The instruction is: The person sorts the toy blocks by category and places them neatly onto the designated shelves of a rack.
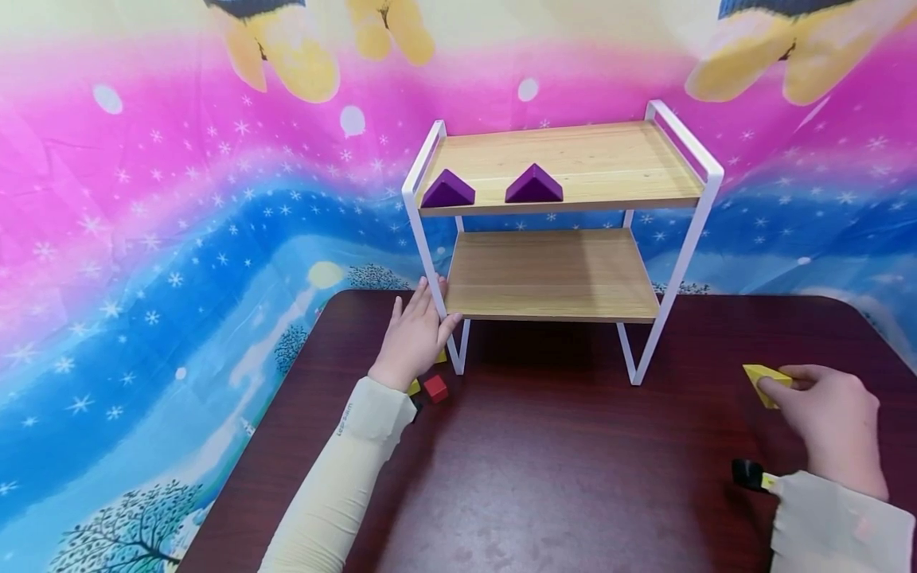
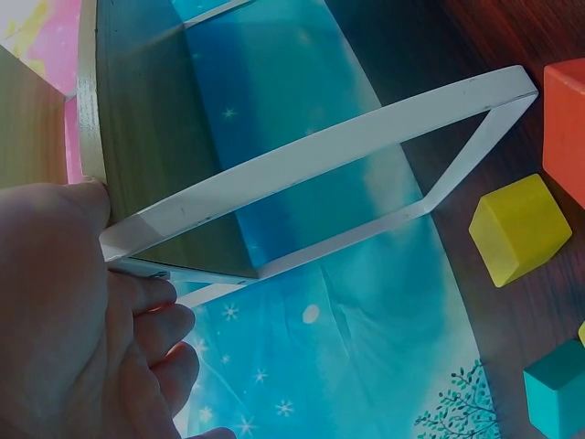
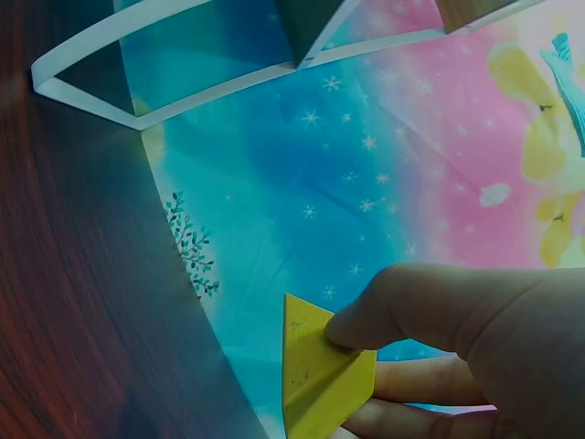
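My left hand (image 1: 413, 341) holds the left side of a two-tier wooden shelf rack (image 1: 552, 274) with white metal legs. In the left wrist view, the white leg (image 2: 311, 155) passes between its thumb and fingers. Off to the right, above the table, my right hand (image 1: 834, 418) pinches a yellow triangular block (image 1: 765, 383) between thumb and fingers. The right wrist view shows the same yellow block (image 3: 320, 370) close up. Two purple triangular blocks (image 1: 449, 191) stand on the front left part of the top shelf, apart from each other.
Beside the left leg lie a red block (image 1: 435, 388) and yellow blocks (image 1: 441, 356), partly hidden by the left hand and sleeve. A teal block (image 2: 558, 389) shows in the left wrist view. A patterned cloth (image 1: 179, 239) hangs behind the dark table (image 1: 559, 469).
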Demonstrator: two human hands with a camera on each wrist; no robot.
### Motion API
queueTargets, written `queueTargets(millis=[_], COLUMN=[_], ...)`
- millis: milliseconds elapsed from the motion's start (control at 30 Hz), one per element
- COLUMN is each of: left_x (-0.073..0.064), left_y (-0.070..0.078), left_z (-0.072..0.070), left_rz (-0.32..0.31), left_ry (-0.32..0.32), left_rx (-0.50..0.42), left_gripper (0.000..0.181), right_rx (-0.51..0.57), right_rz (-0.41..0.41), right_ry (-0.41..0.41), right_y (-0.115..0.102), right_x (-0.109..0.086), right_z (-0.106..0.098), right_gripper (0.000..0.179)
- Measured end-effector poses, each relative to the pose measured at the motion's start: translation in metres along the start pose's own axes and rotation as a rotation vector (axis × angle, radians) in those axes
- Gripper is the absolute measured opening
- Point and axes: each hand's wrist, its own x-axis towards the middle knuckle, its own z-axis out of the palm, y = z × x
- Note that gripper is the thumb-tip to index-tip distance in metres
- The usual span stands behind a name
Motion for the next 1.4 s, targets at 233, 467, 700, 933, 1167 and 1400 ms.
queueTargets(millis=[233,467,700,933,1167,1400], left_x=[0.001,0.003,0.004,0.003,0.000,-0.002], left_y=[0.001,0.004,0.005,0.004,0.003,0.000], left_z=[0.000,0.000,-0.001,-0.002,-0.002,-0.001], left_rz=[0.007,0.012,0.019,0.012,0.017,0.020], left_ry=[-0.005,-0.003,-0.005,-0.006,-0.005,0.003], left_rx=[0.016,-0.001,0.012,0.008,-0.001,-0.007], left_gripper=[0.069,0.068,0.069,0.068,0.068,0.068], right_rx=[-0.006,-0.010,0.001,0.014,0.032,0.042], right_rz=[-0.018,-0.051,-0.053,-0.072,-0.094,-0.121], right_ry=[0.001,0.024,0.042,0.043,0.055,0.096], right_y=[-0.002,-0.006,-0.010,-0.013,-0.017,-0.020], right_x=[-0.003,-0.007,-0.012,-0.013,-0.015,-0.019], right_z=[-0.001,-0.006,-0.009,-0.010,-0.010,-0.013], right_gripper=[0.054,0.056,0.055,0.054,0.055,0.056])
